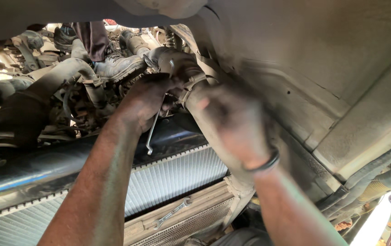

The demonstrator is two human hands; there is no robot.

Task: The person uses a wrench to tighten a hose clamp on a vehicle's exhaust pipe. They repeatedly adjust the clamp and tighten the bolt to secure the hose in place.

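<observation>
Grimy rubber hose (191, 82), clamped at a pipe joint above the radiator (177, 175), is under work by both hands: the left hand (147, 98) is closed around a slim spanner (151, 134) hanging just below the clamp, while the right hand (236, 123) wraps the hose. Judged step: working the clamp, needing steady counter-hold. 1 spare spanner (173, 212) lies on the radiator frame; no containers visible.

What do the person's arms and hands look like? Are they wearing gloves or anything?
No gloves and no sleeves: both forearms are bare. The left hand and right hand are smeared with dark grease and grime. The only thing worn is a thin black band around the right wrist.
</observation>
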